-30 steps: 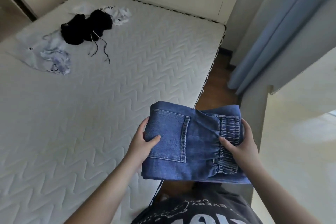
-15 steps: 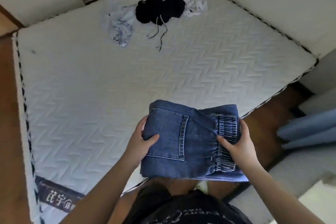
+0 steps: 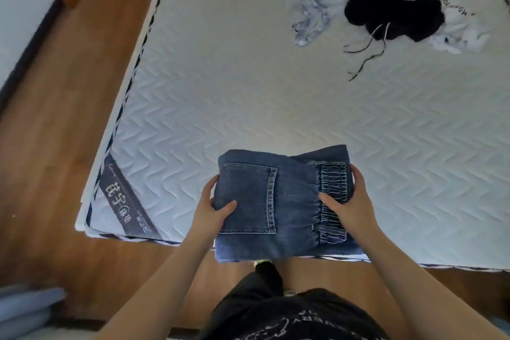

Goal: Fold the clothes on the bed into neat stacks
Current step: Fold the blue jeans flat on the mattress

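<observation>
On the mattress (image 3: 248, 107), far right, an unfolded heap: black garment (image 3: 397, 12), white clothes (image 3: 458, 33), pale shirt (image 3: 311, 19); near edge, folded jeans (image 3: 276, 201) gripped by left hand (image 3: 209, 215) and right hand (image 3: 350, 207), not yet laid down.

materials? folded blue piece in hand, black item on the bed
Folded blue piece: looks like denim, washed matte, with contrast stitching on the pocket and a gathered elastic waistband. Black item: seems fuzzy fleece or knit, deep matte pile, with thin drawcords trailing.
</observation>
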Demonstrator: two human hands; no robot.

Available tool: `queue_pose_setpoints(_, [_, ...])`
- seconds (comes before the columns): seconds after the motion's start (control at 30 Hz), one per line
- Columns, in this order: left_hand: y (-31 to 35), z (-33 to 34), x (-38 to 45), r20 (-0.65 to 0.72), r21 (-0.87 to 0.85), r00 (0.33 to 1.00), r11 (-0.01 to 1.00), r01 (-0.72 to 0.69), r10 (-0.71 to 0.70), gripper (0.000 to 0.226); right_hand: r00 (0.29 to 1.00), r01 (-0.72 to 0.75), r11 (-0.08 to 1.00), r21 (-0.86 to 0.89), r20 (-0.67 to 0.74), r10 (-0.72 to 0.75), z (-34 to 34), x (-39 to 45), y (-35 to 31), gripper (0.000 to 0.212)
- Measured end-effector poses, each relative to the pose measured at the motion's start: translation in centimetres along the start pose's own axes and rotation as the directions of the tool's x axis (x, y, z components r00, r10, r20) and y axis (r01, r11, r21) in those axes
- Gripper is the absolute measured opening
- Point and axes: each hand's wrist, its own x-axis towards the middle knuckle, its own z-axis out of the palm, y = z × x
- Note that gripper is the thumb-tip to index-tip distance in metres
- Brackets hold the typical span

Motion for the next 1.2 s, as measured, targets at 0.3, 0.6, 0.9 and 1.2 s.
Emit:
queue_pose_setpoints(0.3, [-1.9,0.8,0.3,-0.179,-0.193,0.973,0.975,0.107,-0.143,0.050,0.966,0.083,0.992,-0.098,0.251,-0.056,1.6,7.4,-1.3,0.094])
queue_pose_setpoints(0.6, [-6.4,6.4,-0.9,-0.417,-0.475,0.861,0.877,0.067,-0.291,0.054,0.824,0.311,0.935,-0.169,0.539,-0.177,4.1,16.0,-1.2,0.095])
queue_pose_setpoints(0.9, [-14.9,15.9,0.0,-0.435,-0.699,0.728,0.708,0.097,-0.530,0.071,0.686,0.465,0.842,-0.275,0.712,-0.147,6.4,21.9,4.1,0.094])
queue_pose_setpoints(1.2, [-21.1,19.1,4.8,-0.333,-0.815,0.708,0.568,0.116,-0.623,0.038,0.553,0.610,0.733,-0.302,0.824,-0.121,13.1,27.9,6.9,0.088])
